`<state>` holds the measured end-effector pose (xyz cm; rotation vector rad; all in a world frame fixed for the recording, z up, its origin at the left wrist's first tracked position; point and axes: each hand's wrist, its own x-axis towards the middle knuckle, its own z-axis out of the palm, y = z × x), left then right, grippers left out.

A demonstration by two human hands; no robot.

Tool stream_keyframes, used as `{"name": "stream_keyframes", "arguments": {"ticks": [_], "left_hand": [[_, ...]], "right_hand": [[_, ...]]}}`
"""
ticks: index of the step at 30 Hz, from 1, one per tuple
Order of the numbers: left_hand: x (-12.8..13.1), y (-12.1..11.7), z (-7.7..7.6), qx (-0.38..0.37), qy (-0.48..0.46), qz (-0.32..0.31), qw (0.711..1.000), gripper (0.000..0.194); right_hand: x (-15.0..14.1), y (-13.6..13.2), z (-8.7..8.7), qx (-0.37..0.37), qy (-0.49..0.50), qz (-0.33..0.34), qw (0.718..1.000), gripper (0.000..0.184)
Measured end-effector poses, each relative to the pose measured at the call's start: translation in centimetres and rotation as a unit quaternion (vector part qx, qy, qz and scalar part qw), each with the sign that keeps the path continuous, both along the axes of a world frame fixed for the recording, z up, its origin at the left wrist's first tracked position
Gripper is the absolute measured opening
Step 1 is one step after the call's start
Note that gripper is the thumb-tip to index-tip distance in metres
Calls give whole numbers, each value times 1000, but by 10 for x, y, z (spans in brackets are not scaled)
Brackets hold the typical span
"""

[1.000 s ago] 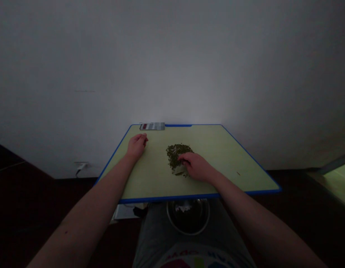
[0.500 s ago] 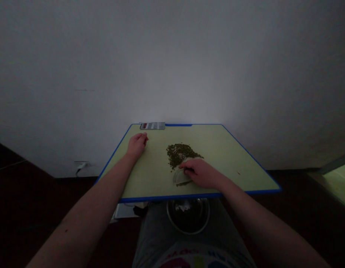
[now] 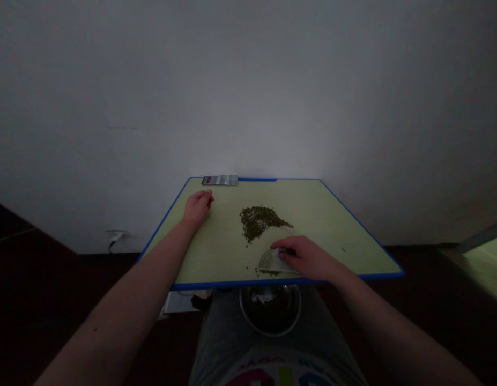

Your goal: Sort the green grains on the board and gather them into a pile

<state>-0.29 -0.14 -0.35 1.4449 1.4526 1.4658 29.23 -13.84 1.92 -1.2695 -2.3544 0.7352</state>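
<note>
My right hand (image 3: 302,254) grips a clear half-round protractor (image 3: 268,261) and presses it to the pale yellow board (image 3: 228,246) near its front edge. Some small dark green grains (image 3: 269,272) lie along the protractor's straight near side, with a few loose ones to its left. Beyond the hand, a larger spread of the same grains (image 3: 258,220) covers the board's middle. My left hand (image 3: 198,206) rests at the board's left side, fingers curled in, with nothing visible in them. Below the front edge, a round metal bowl (image 3: 287,321) sits on my lap; its dark contents are hard to make out.
A phone (image 3: 220,180) with a lit screen lies at the far left edge of the board, close to the wall (image 3: 248,96). The board has a blue rim. A small dark speck (image 3: 343,249) is on its right side. A plug (image 3: 117,237) sits in the wall at left.
My right hand has drawn the protractor nearer and to the right, toward the front edge, bringing some grains along and leaving a few behind. My left hand has stayed put.
</note>
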Motion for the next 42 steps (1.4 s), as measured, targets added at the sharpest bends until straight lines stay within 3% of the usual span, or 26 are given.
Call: {"name": "stream_keyframes", "arguments": {"ticks": [11,33,38,42], "left_hand": [[-2,3,-3,-8,-2,0,1000,33],[-2,3,-3,7,11,-4,1000,34],[-2,3,-4,-2,9,-3,1000,34],[-1,3,-5,-1,7,-5,1000,35]], "right_hand": [[14,-13,3,-24,15,0,1000,30],[23,-10,-4,-46,53,-2,998,26],[5,6,-2,15,44,-20,999,27],[-27,19,6,59,31,21,998,29]]}}
